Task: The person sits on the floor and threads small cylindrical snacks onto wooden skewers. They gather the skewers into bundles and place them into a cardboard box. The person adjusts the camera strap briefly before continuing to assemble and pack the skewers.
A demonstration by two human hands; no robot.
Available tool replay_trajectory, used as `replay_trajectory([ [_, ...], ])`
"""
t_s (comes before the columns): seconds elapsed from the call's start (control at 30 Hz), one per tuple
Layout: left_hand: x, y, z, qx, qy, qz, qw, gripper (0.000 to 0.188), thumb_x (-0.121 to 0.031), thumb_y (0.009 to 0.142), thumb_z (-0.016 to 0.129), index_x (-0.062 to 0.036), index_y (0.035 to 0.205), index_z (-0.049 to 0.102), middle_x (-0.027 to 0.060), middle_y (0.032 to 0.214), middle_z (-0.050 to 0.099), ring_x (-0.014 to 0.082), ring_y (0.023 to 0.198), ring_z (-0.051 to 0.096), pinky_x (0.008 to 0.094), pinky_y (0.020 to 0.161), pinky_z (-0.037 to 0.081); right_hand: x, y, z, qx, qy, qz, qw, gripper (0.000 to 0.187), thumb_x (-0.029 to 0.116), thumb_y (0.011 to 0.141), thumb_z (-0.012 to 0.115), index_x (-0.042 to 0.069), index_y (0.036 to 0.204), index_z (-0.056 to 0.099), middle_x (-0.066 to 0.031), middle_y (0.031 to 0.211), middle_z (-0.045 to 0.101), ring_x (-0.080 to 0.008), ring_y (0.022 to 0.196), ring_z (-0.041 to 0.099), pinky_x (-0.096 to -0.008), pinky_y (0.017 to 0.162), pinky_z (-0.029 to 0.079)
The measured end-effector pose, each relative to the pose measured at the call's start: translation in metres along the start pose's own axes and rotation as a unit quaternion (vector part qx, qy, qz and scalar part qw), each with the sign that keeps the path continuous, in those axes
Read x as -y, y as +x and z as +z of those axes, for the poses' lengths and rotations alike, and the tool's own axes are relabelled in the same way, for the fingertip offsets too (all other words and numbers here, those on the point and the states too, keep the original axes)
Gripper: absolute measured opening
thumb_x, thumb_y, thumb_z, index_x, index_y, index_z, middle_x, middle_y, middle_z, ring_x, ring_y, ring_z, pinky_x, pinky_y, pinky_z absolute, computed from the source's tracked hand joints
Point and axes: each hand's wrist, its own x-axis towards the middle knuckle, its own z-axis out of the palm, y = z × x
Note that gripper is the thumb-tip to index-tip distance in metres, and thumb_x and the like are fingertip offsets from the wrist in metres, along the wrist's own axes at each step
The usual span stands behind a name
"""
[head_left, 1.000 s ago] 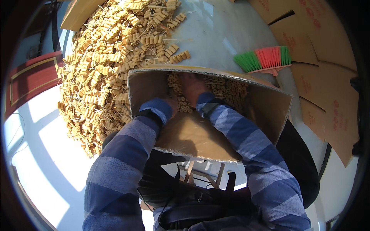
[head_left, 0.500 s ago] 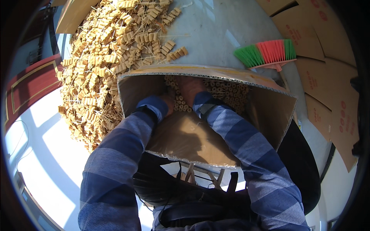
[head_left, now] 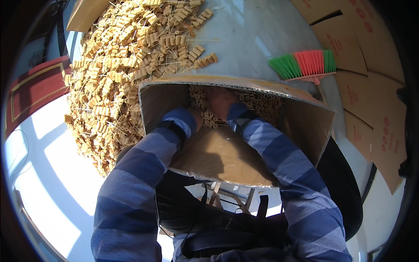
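A cardboard box (head_left: 218, 162) stands open against my lap, a clear plastic film lining its near side. Both of my arms reach down into it. My left hand (head_left: 196, 118) is by the box's left part, mostly hidden behind its sleeve cuff. Farther in, my right hand (head_left: 221, 103) presses in among skewered tan tubular pieces (head_left: 263, 105) packed with their round hollow ends showing. Its fingers are out of sight in shadow, so whether either hand grips a skewer is not visible.
A large heap of the same skewered pieces (head_left: 113, 83) lies left of the box. Beyond the box, a broom head (head_left: 309, 64) with green and red bristles rests on the grey surface (head_left: 244, 48). Flat cardboard sheets (head_left: 349, 87) cover the right side. A dark red panel (head_left: 37, 94) is far left.
The heap and the box's left edge have shifted slightly rightward in view. Both hands stay inside the box, a little farther right in the picture.
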Motion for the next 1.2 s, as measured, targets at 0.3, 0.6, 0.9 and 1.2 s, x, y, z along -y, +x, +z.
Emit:
replay_trajectory([
  [0.3, 0.029, -0.198, -0.082, -0.397, -0.127, 0.113, 0.902, 0.030, 0.001, 0.094, 0.057, -0.0024, 0.124, 0.058, 0.0188, 0.109, 0.061, 0.0360, 0.092, 0.064, 0.0407, 0.082, 0.053, -0.010, -0.009, -0.013, 0.003, 0.023, -0.033, 0.999, 0.070, 0.018, 0.085, 0.070, 0.002, 0.147, 0.042, -0.0223, 0.149, 0.044, -0.0419, 0.136, 0.043, -0.0485, 0.115, 0.037],
  [0.6, 0.052, -0.195, -0.014, -0.296, -0.362, -0.033, 0.883, 0.065, -0.030, 0.101, 0.061, 0.0078, 0.145, 0.032, 0.0284, 0.125, 0.057, 0.0409, 0.109, 0.063, 0.0474, 0.088, 0.052, -0.009, -0.048, -0.066, 0.123, -0.040, 0.125, 0.984, 0.042, 0.037, 0.092, 0.065, 0.005, 0.120, 0.062, -0.0204, 0.125, 0.062, -0.0353, 0.111, 0.063, -0.0450, 0.093, 0.051],
  [0.9, 0.059, -0.173, 0.008, -0.245, -0.347, 0.012, 0.905, 0.045, -0.030, 0.105, 0.046, 0.0114, 0.123, 0.044, 0.0344, 0.091, 0.065, 0.0496, 0.092, 0.064, 0.0524, 0.082, 0.050, 0.004, -0.042, -0.030, 0.076, -0.127, 0.059, 0.987, 0.031, 0.037, 0.095, 0.060, 0.009, 0.106, 0.068, -0.0129, 0.087, 0.073, -0.0341, 0.083, 0.071, -0.0468, 0.073, 0.054],
  [1.2, 0.057, -0.168, 0.010, -0.273, -0.366, 0.033, 0.889, 0.037, -0.026, 0.104, 0.047, 0.0089, 0.115, 0.045, 0.0334, 0.086, 0.064, 0.0501, 0.087, 0.063, 0.0539, 0.078, 0.049, 0.005, -0.030, -0.027, 0.013, -0.193, 0.041, 0.980, 0.024, 0.012, 0.088, 0.059, 0.012, 0.109, 0.069, -0.0119, 0.096, 0.073, -0.0328, 0.082, 0.072, -0.0502, 0.071, 0.055],
])
